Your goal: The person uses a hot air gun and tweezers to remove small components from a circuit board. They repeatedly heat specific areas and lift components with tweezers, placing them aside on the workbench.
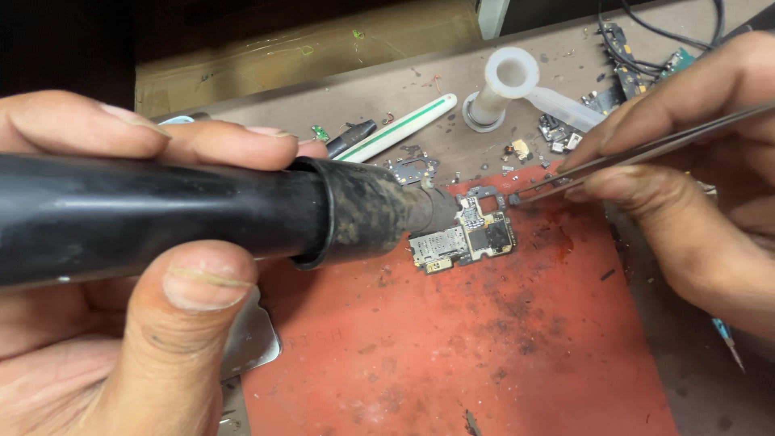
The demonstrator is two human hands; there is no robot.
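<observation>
My left hand [105, 323] grips a thick black hot-air tool [161, 214]; its grimy metal nozzle [428, 211] points right, just over a small phone circuit board [468, 240] lying on a worn red mat [484, 347]. My right hand [702, 169] pinches metal tweezers [646, 149], whose tips [517, 197] hold a tiny dark component just above and right of the board's top edge. A dark metal shield frame [484, 194] lies at the board's upper edge.
Behind the mat stand a white plastic funnel-like piece [504, 85], a white and green pen-like stick [395, 129], a black marker [351, 137] and scattered board scraps [630, 56] with black cables. A metal plate [250, 339] sits at the mat's left edge.
</observation>
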